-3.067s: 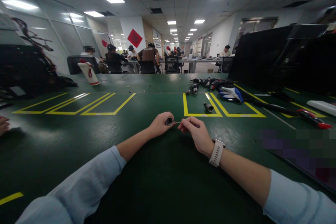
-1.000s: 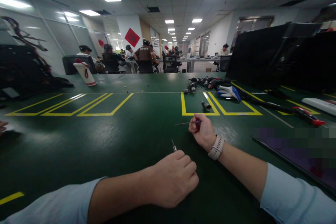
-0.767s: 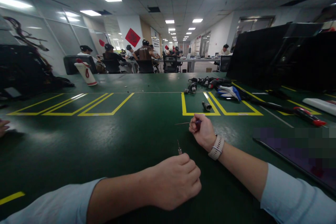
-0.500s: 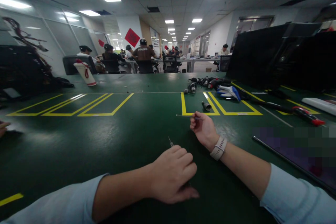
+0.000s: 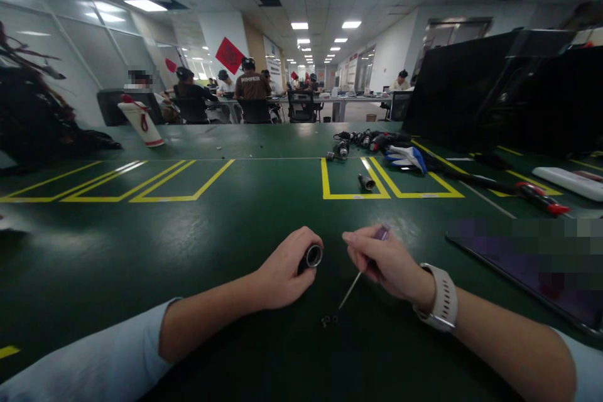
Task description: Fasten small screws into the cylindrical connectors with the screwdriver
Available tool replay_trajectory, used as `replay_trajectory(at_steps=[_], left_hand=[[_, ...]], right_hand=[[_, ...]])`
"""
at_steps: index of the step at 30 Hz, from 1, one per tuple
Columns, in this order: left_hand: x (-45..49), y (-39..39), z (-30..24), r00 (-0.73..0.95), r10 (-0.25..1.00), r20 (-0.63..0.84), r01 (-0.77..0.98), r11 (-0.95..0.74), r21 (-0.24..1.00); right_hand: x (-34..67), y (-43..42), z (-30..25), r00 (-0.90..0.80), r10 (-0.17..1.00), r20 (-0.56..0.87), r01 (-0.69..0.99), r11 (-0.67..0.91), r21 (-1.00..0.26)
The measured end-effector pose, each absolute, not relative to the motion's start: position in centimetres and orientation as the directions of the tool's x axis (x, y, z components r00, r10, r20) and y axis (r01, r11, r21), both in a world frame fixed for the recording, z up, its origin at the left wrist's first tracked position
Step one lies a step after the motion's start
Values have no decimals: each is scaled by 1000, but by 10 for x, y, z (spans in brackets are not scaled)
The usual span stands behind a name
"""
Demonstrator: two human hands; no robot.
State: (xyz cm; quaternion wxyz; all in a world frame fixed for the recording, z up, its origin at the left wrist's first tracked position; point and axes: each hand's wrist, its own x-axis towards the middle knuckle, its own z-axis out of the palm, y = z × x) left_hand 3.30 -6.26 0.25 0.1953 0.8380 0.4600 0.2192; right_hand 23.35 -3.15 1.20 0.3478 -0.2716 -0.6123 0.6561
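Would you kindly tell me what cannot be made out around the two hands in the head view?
All in the head view:
Cylindrical part: its side is mostly covered by the left hand.
Thin-shafted tool: the right hand hides part of its purple handle.
Small dark pieces: too small to identify.
Dark flat object: partly pixelated and cut off by the right edge.

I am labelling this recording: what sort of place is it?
Probably a workshop in an office: a green table with yellow tape, a screwdriver in the right hand, people at desks beyond.
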Motion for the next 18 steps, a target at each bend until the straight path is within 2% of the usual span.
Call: replay_trajectory(at_steps=[4,14,18], left_hand=[[34,-63,5,508,840,193,686,-529,499],[35,-62,3,515,830,215,662,-544,515],[35,-63,7,498,829,254,704,-557,440]], right_hand=[[237,-36,10,-641,766,45,-26,37,-999],[233,-41,10,-695,718,39,105,154,-982],[231,-44,11,-666,746,10,159,155,-975]])
